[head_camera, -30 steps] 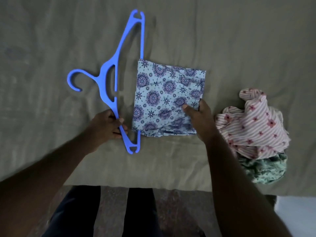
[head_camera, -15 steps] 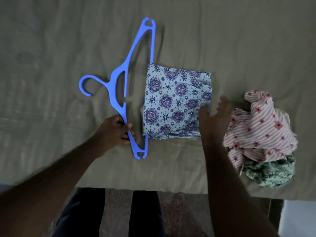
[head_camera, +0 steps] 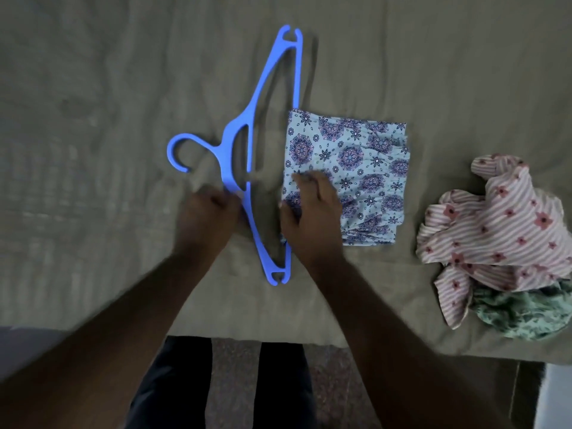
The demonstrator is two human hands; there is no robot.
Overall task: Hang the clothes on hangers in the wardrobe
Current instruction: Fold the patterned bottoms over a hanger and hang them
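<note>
A tan, wrinkled sheet [head_camera: 93, 88] covers the surface and fills most of the view. Its near edge ends above a speckled floor [head_camera: 235, 382] and the person's dark trouser legs [head_camera: 173, 382].

On the sheet lies a blue plastic hanger [head_camera: 228, 162], flat, with its hook pointing left and its two ends pointing far and near. Its straight bar runs along the left edge of a folded cloth [head_camera: 356, 156] printed with blue and purple flower rounds. The bar goes out of sight at that edge and shows again just below it.

Well apart to the right sits a crumpled pink striped garment [head_camera: 495, 230] with small flowers. It rests partly on a bunched green garment [head_camera: 526, 314] near the sheet's edge.

The left hand [head_camera: 207, 218] is blurred. Its curled fingers [head_camera: 227, 198] close on the near sloping arm of the hanger, just below the neck.

The right hand [head_camera: 312, 215] rests on the near left corner of the folded cloth, between the bar and the middle of the cloth. Its fingertips [head_camera: 305, 181] lie loosely on top, pointing away. The thumb sits at the cloth's left edge, beside the bar. Whether it pinches the cloth there I cannot tell.
</note>
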